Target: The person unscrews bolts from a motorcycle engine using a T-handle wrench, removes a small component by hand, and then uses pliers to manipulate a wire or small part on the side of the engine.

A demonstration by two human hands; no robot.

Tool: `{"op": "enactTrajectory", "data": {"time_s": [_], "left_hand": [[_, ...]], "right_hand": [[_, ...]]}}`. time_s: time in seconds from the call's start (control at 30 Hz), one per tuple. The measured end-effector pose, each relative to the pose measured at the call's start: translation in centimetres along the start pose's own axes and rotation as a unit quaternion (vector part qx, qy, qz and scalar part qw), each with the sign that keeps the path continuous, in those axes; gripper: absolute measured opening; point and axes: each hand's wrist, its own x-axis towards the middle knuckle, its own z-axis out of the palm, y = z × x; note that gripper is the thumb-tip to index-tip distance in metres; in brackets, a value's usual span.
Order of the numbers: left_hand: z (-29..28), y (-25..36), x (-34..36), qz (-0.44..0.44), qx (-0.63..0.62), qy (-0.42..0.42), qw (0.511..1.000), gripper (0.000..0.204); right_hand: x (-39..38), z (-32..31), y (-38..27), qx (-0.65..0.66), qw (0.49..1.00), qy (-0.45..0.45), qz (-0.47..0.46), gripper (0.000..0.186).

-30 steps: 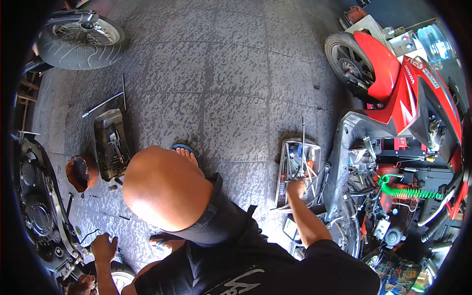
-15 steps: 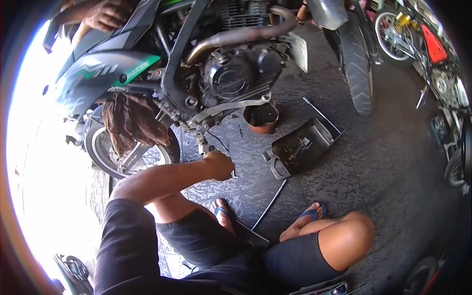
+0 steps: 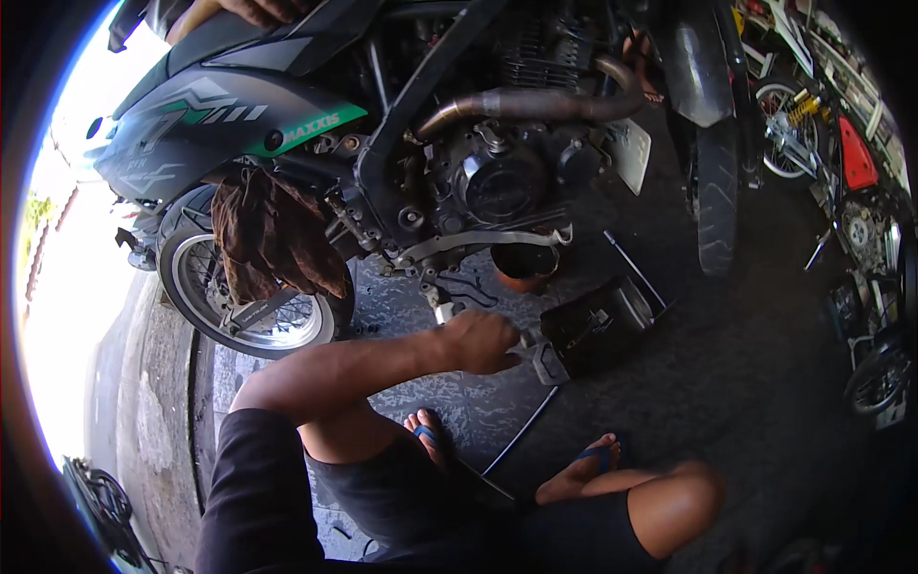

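A brown rag (image 3: 273, 234) hangs left of our left hand (image 3: 481, 342), which we see curled, its grasp unclear, just beside the dark tray (image 3: 567, 335) to its right, probably stiff, light and oil-slick, best held by its grey near end (image 3: 550, 366), our right hand out of view.

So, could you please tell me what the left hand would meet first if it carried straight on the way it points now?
Most likely the grey near end of the dark open tray on the floor, just beyond the left hand; the height between them is unclear from this angle.
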Motion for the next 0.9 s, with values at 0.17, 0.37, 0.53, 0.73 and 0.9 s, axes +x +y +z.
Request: {"op": "enactTrajectory", "data": {"time_s": [0.17,0.37,0.53,0.73,0.9], "left_hand": [[-6.6,4.4,1.4,-0.022,-0.262,0.199,0.944,0.034],[-9.9,4.4,2.7,-0.022,-0.536,0.391,0.747,0.041],[-10.7,2.8,3.2,-0.048,-0.679,0.379,0.627,0.040],[-10.7,1.2,4.3,-0.025,-0.687,0.417,0.595,0.038],[-11.4,1.3,3.9,-0.050,-0.704,0.382,0.597,0.037]], "right_hand": [[0.1,9.4,-30.5,0.091,0.935,-0.228,-0.254,0.041],[-0.1,25.1,-44.0,0.138,0.827,-0.233,-0.493,0.032],[-1.4,28.9,-44.8,0.075,0.830,-0.170,-0.525,0.035],[-2.6,29.5,-46.7,0.008,0.845,-0.126,-0.519,0.035],[-2.2,29.8,-46.9,-0.008,0.841,-0.118,-0.529,0.035]]}}
